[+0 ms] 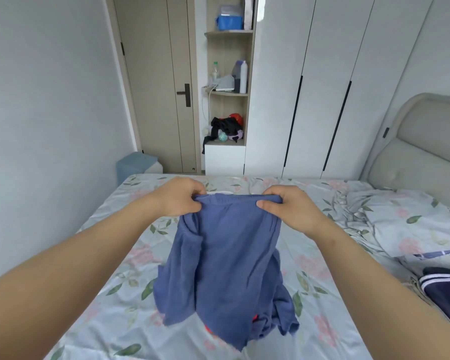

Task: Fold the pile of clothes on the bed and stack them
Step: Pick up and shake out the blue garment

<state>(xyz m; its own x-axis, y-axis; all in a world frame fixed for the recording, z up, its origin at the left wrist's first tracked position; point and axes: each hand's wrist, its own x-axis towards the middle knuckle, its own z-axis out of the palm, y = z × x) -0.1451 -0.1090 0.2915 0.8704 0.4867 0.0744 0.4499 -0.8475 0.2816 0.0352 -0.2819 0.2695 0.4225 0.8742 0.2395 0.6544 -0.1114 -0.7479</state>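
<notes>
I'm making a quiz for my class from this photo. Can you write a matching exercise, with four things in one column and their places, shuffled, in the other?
Things:
1 blue garment
2 navy striped garment
3 blue box
4 black cloth

Places:
A top shelf
B lying on the bed, right edge
C in the grip of left hand and right hand
D lowest shelf

Pairs: 1-C, 2-B, 3-A, 4-D

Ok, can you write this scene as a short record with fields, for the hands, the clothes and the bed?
left hand: pinches the top edge of the blue knitted garment
right hand: pinches the same edge, further right
garment state: held up, hanging, crumpled at the bottom
bed with pale floral sheet: under the garment
dark navy garment with white stripes: lies at the bed's right side
</notes>
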